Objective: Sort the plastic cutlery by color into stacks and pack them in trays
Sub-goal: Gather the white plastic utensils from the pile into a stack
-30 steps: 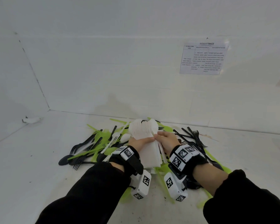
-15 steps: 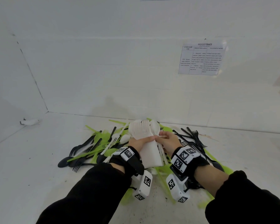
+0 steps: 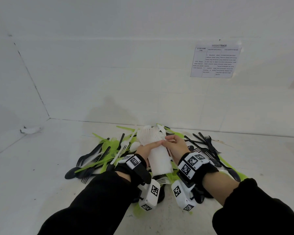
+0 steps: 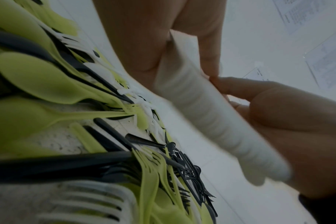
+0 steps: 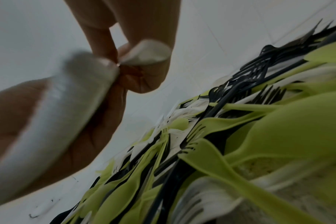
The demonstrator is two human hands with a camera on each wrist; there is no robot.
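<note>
A mixed pile of green, black and white plastic cutlery (image 3: 109, 155) lies on the white surface. Above it my left hand (image 3: 151, 146) grips a thick stack of white cutlery (image 3: 159, 160), handles toward me. In the left wrist view the stack (image 4: 211, 113) runs between my left hand (image 4: 144, 37) and my right hand (image 4: 288, 121). My right hand (image 3: 170, 141) meets the stack from the right. In the right wrist view its fingers (image 5: 134, 30) pinch a white spoon (image 5: 150, 53) against the stack (image 5: 58, 113).
A white wall rises just behind the pile, and another closes the left side. A printed sheet (image 3: 215, 61) is taped to the back wall. A small white scrap (image 3: 31, 129) lies in the left corner. Black forks (image 3: 205, 145) spread to the right.
Both hands stay on the white stack. The right fingers have shifted slightly along its upper part.
</note>
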